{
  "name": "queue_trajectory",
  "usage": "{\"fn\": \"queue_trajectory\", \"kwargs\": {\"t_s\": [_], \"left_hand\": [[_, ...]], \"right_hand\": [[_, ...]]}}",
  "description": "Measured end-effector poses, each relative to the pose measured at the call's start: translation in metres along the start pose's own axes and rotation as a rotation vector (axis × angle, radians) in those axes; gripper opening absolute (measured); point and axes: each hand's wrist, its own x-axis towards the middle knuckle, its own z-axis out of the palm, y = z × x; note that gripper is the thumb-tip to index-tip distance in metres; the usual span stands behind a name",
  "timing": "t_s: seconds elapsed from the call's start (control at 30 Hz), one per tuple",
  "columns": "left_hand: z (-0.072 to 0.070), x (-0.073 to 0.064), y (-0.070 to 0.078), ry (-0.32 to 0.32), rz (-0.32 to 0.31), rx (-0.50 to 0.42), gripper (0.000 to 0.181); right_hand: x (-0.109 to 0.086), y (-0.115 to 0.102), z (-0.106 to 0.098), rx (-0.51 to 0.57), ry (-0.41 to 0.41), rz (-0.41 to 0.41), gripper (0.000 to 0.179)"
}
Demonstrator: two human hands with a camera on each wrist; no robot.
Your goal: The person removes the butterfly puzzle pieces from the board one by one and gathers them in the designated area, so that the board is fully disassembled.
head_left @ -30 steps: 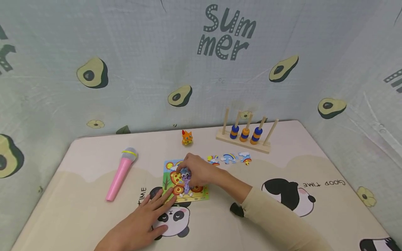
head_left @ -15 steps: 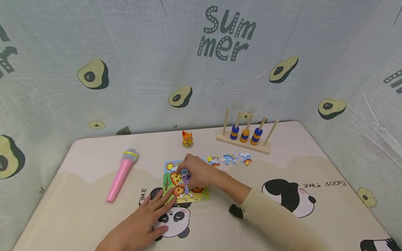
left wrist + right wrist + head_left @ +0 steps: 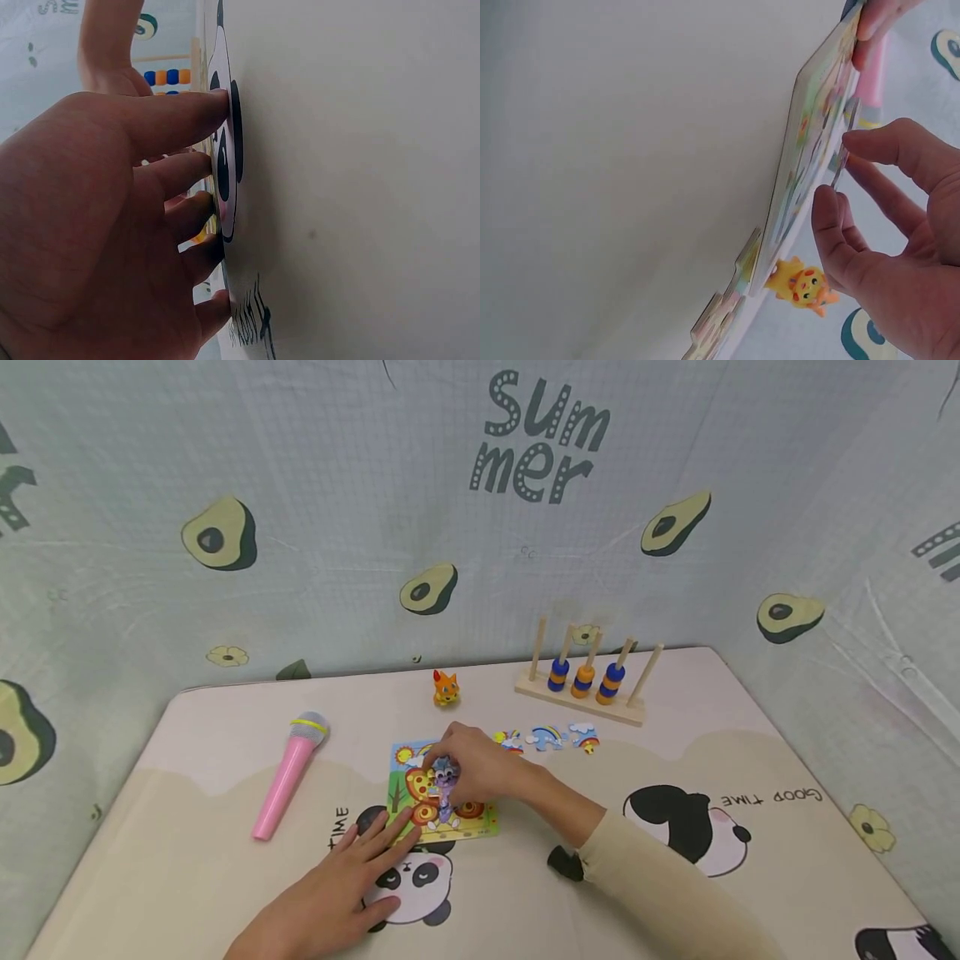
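A flat jigsaw board [image 3: 397, 787] with a bright cartoon picture lies on the table. My right hand [image 3: 483, 768] is over it, pinching a thin purple puzzle piece [image 3: 446, 777] with a cartoon animal between thumb and fingers. In the right wrist view the puzzle piece [image 3: 841, 159] stands a little off the board [image 3: 801, 142], nearly parallel to its face. My left hand [image 3: 341, 885] lies with fingers spread on the tablecloth, its fingertips at the board's lower left corner. Part of the board is hidden under the right hand.
Three loose puzzle pieces [image 3: 547, 738] lie in a row right of the board. Behind them stands a wooden peg rack [image 3: 577, 695] with blue and orange beads. A small orange toy animal [image 3: 446, 689] stands behind the board, and a pink toy microphone [image 3: 285, 785] lies to the left.
The purple puzzle piece has shifted slightly upward on the board in my right fingers over the last half second. My left hand stays in place.
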Motion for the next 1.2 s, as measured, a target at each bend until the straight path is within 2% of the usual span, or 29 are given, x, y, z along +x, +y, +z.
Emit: {"fn": "queue_trajectory", "kwargs": {"t_s": [0.43, 0.7, 0.9, 1.2], "left_hand": [[0.0, 0.0, 0.0, -0.005, 0.0, -0.004, 0.075], [-0.001, 0.002, 0.001, -0.031, -0.032, -0.046, 0.076], [-0.001, 0.001, 0.001, -0.03, -0.04, -0.041, 0.076], [-0.001, 0.002, 0.001, -0.037, -0.041, -0.039, 0.076]], "right_hand": [[-0.012, 0.013, -0.005, 0.068, 0.005, -0.015, 0.047], [-0.024, 0.025, -0.009, 0.102, 0.031, -0.03, 0.05], [-0.033, 0.032, -0.016, 0.134, 0.054, -0.037, 0.053], [-0.048, 0.042, -0.023, 0.153, 0.083, -0.027, 0.048]]}}
